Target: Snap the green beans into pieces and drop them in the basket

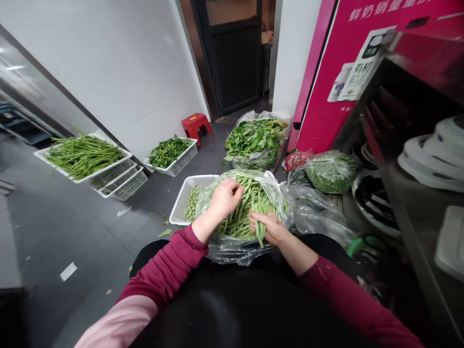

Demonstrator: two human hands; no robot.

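Note:
A clear plastic bag (230, 252) full of green beans (235, 223) stands open between my knees. My right hand (270, 226) is closed around a small bunch of green beans that stick out past the fingers, at the bag's right side. Over the left part of the heap, my left hand (227, 194) has its fingers curled in. Whatever may be between those fingertips is hidden. Just beyond my left wrist, a white mesh basket (177, 210) holds cut bean pieces (192, 202), and the bag partly covers it.
Stacked white baskets (121, 186) carry long green stalks at left. Another basket (181, 162) of leafy greens sits near a red stool (197, 126). Ahead is a large bag of leaves (257, 137). Bagged greens (331, 171) and a metal shelf (402, 222) stand at right.

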